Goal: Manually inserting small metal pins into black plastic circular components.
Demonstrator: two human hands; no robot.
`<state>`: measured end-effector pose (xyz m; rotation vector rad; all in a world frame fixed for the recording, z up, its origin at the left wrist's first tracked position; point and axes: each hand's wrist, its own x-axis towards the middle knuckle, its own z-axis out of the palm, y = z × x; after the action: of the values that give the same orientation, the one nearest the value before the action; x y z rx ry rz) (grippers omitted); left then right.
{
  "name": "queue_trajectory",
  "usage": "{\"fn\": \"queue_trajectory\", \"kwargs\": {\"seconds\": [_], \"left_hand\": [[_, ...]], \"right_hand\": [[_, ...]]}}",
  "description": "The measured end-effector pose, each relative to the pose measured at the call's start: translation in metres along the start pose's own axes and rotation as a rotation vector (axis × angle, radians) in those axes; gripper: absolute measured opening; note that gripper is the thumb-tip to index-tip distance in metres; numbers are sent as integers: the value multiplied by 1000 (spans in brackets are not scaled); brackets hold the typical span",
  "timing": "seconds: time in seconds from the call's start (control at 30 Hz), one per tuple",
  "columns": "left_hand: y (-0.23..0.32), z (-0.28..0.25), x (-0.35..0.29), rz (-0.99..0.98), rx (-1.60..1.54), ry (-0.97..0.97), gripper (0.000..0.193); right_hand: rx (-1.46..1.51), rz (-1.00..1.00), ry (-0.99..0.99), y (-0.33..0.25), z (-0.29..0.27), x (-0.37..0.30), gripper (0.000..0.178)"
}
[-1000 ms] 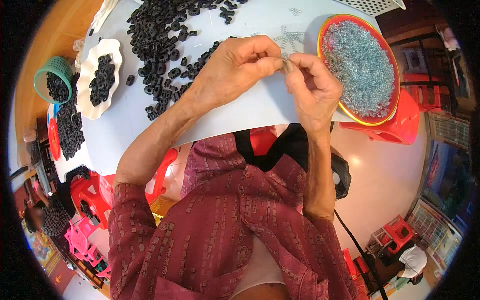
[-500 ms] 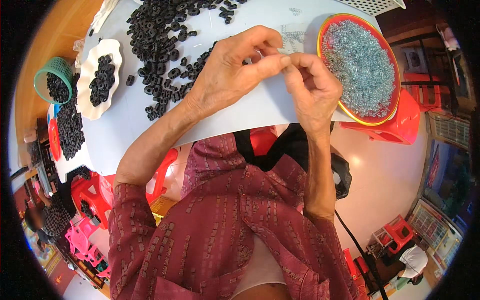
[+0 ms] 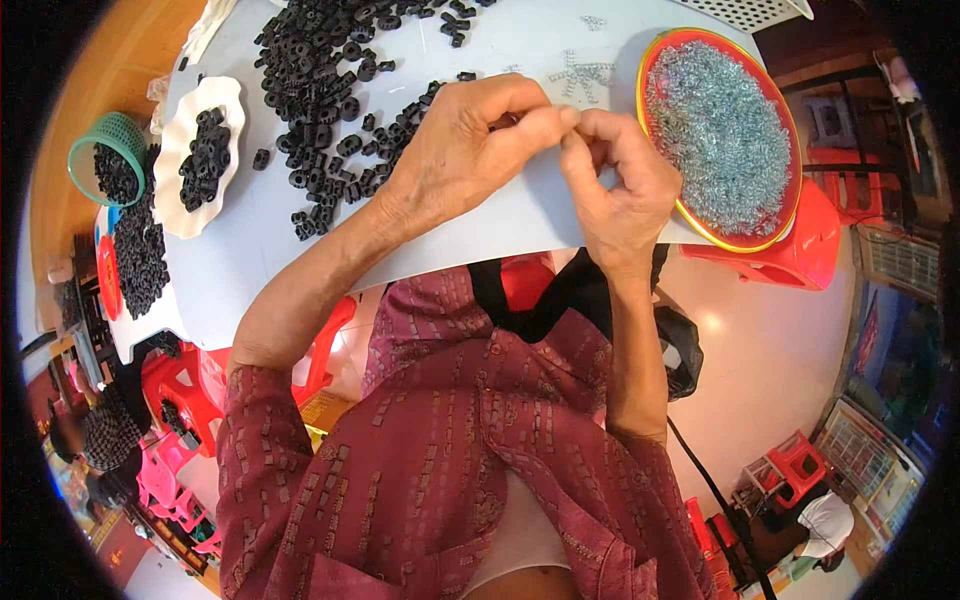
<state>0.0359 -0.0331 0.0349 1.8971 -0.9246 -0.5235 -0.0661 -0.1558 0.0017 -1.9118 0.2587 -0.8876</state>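
Note:
Above the near edge of the pale table [image 3: 300,260], my left hand [image 3: 465,145] and my right hand [image 3: 625,185] meet at the fingertips. Both are closed in a pinch, thumb against index finger; whatever sits between them is too small or hidden to make out. Left of my left hand spreads a heap of small black plastic parts [image 3: 310,100], partly covered by that hand. Just beyond the fingertips lie several loose metal springs [image 3: 583,75]. Close to my right hand is a red dish with a yellow rim [image 3: 690,222], heaped with small silvery springs [image 3: 715,140].
A white scalloped dish [image 3: 170,195] with black parts stands at the left. Beyond it are a green basket [image 3: 82,165] and more black parts [image 3: 140,260]. A white perforated basket [image 3: 745,10] is at the far right, a red stool [image 3: 815,240] below the table. People sit in the background.
My left hand's fingers have drawn in and lowered slightly, uncovering more of the loose springs. My right fingers have shifted a little; both hands still meet at the tips.

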Motion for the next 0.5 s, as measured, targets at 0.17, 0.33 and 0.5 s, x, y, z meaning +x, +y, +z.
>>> {"fn": "queue_trajectory", "kwargs": {"seconds": [0.17, 0.33, 0.5], "left_hand": [[-10, 7, 2, 81, -106, 54, 20], [-4, -1, 4, 31, -215, -14, 21], [-6, 1, 2, -8, -146, -48, 20]], "right_hand": [[24, 17, 27, 3, 1, 1, 10], [50, 13, 32, 6, 0, 0, 10], [-25, -42, 18, 2, 1, 0, 10]]}}
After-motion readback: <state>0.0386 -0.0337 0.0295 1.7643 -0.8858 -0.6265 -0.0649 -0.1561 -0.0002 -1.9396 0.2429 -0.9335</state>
